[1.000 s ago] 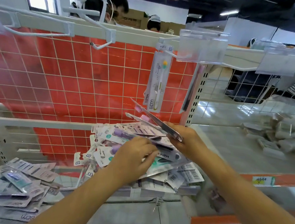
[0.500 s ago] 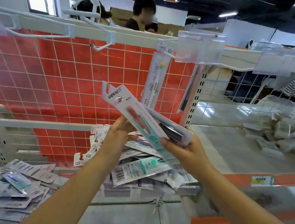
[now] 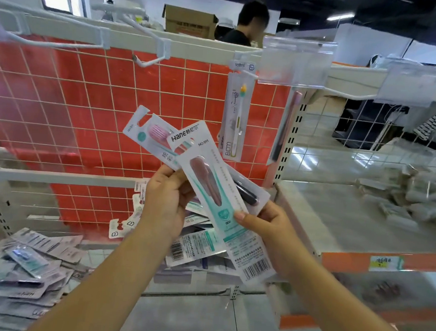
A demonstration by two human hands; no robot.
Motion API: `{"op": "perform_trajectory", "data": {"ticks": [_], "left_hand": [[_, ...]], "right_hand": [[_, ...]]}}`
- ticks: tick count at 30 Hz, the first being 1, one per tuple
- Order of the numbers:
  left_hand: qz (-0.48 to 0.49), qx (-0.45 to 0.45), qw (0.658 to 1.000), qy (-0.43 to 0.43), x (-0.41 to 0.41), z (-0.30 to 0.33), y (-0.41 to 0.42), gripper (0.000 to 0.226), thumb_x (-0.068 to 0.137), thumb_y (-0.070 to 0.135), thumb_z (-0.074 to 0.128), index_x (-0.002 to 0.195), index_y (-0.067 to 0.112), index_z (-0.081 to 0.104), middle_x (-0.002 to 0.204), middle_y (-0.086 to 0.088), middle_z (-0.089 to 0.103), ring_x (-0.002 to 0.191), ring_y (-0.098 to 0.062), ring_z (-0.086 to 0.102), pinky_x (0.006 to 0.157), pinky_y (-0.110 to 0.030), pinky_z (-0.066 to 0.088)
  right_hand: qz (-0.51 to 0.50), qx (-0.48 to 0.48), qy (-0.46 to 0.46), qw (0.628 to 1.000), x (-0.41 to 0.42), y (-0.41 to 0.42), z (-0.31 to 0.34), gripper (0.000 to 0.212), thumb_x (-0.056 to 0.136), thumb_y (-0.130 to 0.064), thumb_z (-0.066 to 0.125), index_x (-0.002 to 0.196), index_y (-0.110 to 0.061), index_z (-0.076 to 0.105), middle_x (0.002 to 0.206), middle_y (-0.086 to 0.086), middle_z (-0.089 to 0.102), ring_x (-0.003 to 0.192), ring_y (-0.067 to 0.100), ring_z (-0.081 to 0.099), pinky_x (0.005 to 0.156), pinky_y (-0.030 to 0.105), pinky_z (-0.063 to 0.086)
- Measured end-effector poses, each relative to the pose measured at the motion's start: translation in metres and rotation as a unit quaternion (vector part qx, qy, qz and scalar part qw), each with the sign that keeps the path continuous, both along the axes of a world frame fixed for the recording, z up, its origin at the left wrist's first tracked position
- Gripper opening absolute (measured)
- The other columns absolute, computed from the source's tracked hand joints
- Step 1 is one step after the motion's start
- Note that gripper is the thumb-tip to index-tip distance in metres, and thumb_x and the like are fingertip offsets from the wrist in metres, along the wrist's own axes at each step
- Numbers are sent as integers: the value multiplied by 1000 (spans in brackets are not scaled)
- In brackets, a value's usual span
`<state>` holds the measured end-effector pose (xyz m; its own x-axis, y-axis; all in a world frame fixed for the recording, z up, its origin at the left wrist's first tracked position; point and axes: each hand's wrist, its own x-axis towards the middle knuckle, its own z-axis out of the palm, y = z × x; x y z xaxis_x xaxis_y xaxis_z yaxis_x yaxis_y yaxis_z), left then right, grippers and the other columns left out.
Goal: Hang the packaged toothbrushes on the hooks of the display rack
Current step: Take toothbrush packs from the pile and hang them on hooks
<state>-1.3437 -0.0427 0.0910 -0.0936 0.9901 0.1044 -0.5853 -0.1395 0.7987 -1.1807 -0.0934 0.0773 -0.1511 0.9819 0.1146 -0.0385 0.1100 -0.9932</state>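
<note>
Both hands are up mid-frame in front of the red wire-grid display rack (image 3: 85,108): the left hand (image 3: 165,203) grips a white carded pack with a pink toothbrush (image 3: 150,136), and the right hand (image 3: 266,229) pinches a long white-and-teal Hane toothbrush pack (image 3: 210,188) with another dark-brush pack behind it. One yellow-tipped packaged toothbrush (image 3: 236,114) hangs on a white metal hook (image 3: 246,55) at upper centre, and a loose pile of toothbrush packs (image 3: 29,262) sits lower left.

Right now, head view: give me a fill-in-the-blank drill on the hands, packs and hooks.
1. The right hand pinches the Hane toothbrush pack with its ____.
2. The left hand grips the pack with the ____ brush head.
3. The hanging BDM toothbrush pack hangs in front of a ____ backing panel.

Missing: thumb; pink; red
</note>
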Motion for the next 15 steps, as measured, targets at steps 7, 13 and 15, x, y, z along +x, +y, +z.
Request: {"op": "perform_trajectory", "data": {"ticks": [7, 13, 15], "left_hand": [[21, -20, 1000, 5, -25, -6, 7, 15, 94, 6, 46, 88, 12, 58, 63, 2, 68, 58, -9, 65, 55, -23, 56], [-2, -23, 998, 58, -27, -12, 4, 16, 94, 4, 47, 94, 13, 60, 71, 0, 67, 61, -9, 65, 52, -23, 55], [-33, -15, 995, 97, -22, -13, 1, 17, 93, 4, 47, 91, 14, 61, 67, 2, 69, 62, -11, 66, 51, -26, 56]], "right_hand": [[-26, -46, 69, 996, 21, -1, -12, 42, 62, -18, 65, 104, -13, 64, 81, 4, 73, 65, 21, 69, 51, 27, 54], [-31, -59, 126, 990, 31, 0, -14, 37, 62, -19, 71, 98, -10, 65, 85, 8, 73, 66, 25, 70, 52, 29, 56], [-29, -56, 124, 990, 29, 1, -14, 53, 48, -25, 87, 96, -11, 68, 90, 11, 73, 70, 28, 71, 53, 31, 57]]}}
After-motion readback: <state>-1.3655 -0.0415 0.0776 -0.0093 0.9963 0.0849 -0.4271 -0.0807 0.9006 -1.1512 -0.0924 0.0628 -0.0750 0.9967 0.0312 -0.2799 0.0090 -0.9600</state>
